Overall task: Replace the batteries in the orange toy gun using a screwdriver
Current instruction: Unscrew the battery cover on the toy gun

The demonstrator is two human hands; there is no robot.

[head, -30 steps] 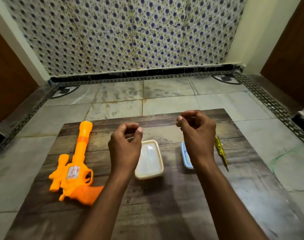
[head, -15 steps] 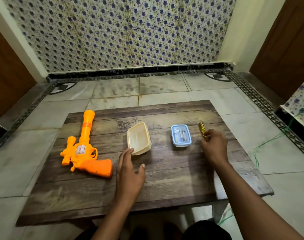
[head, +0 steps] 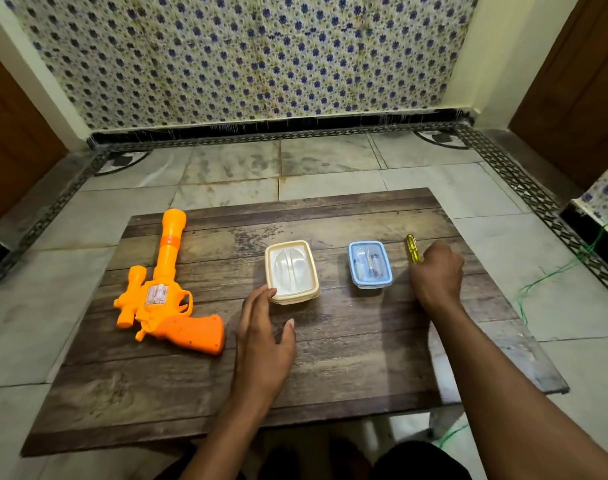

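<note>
- Low dark wood-grain table stands on a pale marble tile floor; the person's 2 bare forearms reach over its near edge.
- Left hand: flat above the table centre, fingers straight and loosely spread, holding nothing. Fingertips at the near-left corner of the cream rectangular plastic container; contact there cannot be confirmed.
- Right hand: fingers curled over the lower end of the yellow translucent-handled screwdriver at the right of the table. Handle end points away from the person; shaft hidden under the hand.
- Orange plastic toy gun: lies flat on the left part of the table, grip toward the person, barrel pointing to the far edge, well apart from both hands.
- Small blue-rimmed clear plastic box: between the cream container and the screwdriver; small items inside, too small to identify.
- Far side: wall with blue floral-pattern tiles.
</note>
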